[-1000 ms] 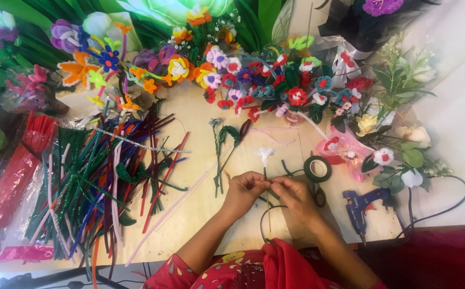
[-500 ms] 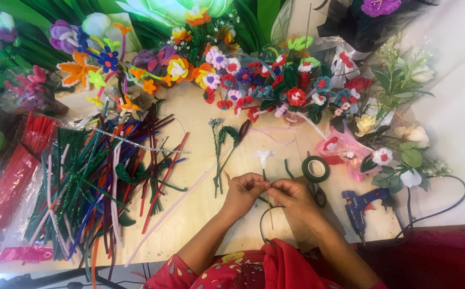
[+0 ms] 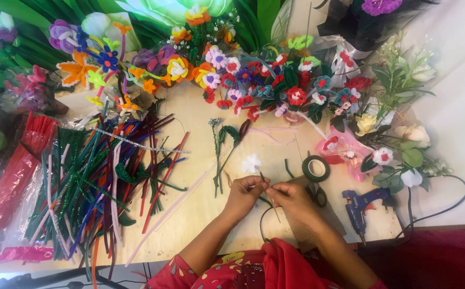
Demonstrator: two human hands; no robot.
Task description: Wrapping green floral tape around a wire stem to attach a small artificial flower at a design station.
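Note:
My left hand (image 3: pixel 243 194) and my right hand (image 3: pixel 292 198) meet over the wooden table (image 3: pixel 200 160), fingertips pinched together on the thin dark stem of a small white pipe-cleaner flower (image 3: pixel 252 164). The white bloom sticks up just above my left fingers. A thin dark wire loops down from between my hands toward the table's near edge. A roll of dark green floral tape (image 3: pixel 316 168) lies just right of the flower, and scissors (image 3: pixel 316 194) lie partly under my right hand.
A heap of coloured pipe cleaners (image 3: pixel 98 182) covers the left of the table, with red ones in a plastic bag (image 3: pixel 16 171). Finished pipe-cleaner flowers (image 3: pixel 254 80) line the back. A blue glue gun (image 3: pixel 360 206) with its cord lies at right, a pink wrapped bouquet (image 3: pixel 350 152) beside it.
My hands stay together at the same spot, with only small finger movements on the stem. The white flower has shifted slightly.

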